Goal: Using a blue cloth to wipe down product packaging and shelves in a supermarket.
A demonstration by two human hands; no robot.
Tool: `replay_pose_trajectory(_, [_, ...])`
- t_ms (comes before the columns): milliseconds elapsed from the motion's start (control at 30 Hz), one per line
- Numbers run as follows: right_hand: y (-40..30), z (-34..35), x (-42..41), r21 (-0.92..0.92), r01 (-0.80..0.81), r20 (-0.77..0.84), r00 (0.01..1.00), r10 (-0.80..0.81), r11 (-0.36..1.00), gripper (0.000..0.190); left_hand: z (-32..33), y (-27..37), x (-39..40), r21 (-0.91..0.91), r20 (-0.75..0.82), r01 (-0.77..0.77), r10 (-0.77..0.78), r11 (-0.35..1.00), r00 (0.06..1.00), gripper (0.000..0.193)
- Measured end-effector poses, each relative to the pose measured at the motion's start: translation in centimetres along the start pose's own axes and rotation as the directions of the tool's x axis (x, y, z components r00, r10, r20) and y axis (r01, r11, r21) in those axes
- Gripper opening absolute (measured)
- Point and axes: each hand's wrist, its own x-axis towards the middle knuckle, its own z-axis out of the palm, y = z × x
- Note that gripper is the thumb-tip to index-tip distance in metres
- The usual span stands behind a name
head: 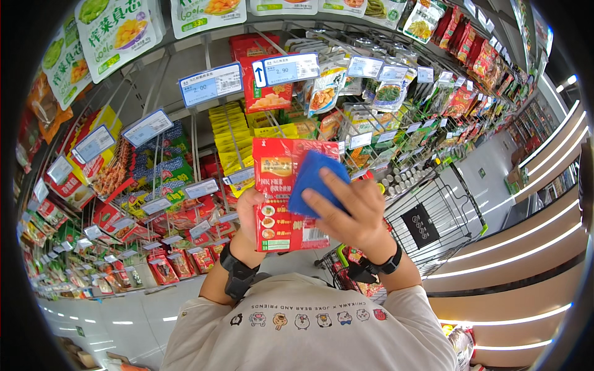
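My left hand [251, 218] grips the left edge of a red food packet [274, 185], which bears writing, small food pictures and a barcode. With spread fingers, my right hand [355, 213] presses a folded blue cloth [320, 178] against the packet's upper right face. The cloth hides part of the print. Both hands are in front of my chest, before a rack of hanging packets. Just beyond the packet hang yellow packets [227, 134] and another red packet [267, 90] on metal hooks.
Price tags [211, 85] stick out from the hook ends. Pouches [209, 16] hang along the top. To the right stands a wire shopping cart [431, 227], with a smaller basket of packets [357, 257] close to my right forearm. Cans [403, 181] sit behind the cart.
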Motion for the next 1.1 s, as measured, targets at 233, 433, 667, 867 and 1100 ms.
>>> replay_pose_trajectory(233, [-1.8,0.5,-0.9,0.145,0.126,0.072,0.988,-0.137,0.981,0.043,0.0,0.0,0.2,0.062,-0.053,-0.063,0.066,0.996,0.996,0.062])
replay_pose_trajectory(433, [0.0,-0.5,0.9,-0.031,-0.159,-0.051,0.986,0.157,0.987,0.05,-1.0,-0.4,-0.4,-0.019,0.135,0.16,-0.156,0.987,0.978,0.073])
replay_pose_trajectory(667, [0.1,0.2,0.6,-0.06,-0.171,-0.056,0.984,0.168,0.983,0.051,-1.2,-0.6,-0.9,0.018,0.037,0.213,-0.214,0.977,0.976,0.073])
replay_pose_trajectory(867, [-2.9,1.0,0.0,0.062,-0.022,0.036,0.999,0.02,0.998,0.043,-0.3,-0.4,-0.6,0.021,-0.067,0.108,-0.106,0.994,0.992,0.063])
replay_pose_trajectory(1100, [-3.7,1.0,-0.4,0.237,0.073,0.118,0.988,-0.103,0.969,0.043,-0.3,-0.2,-0.3,0.068,-0.126,0.091,-0.082,0.994,0.989,0.065])
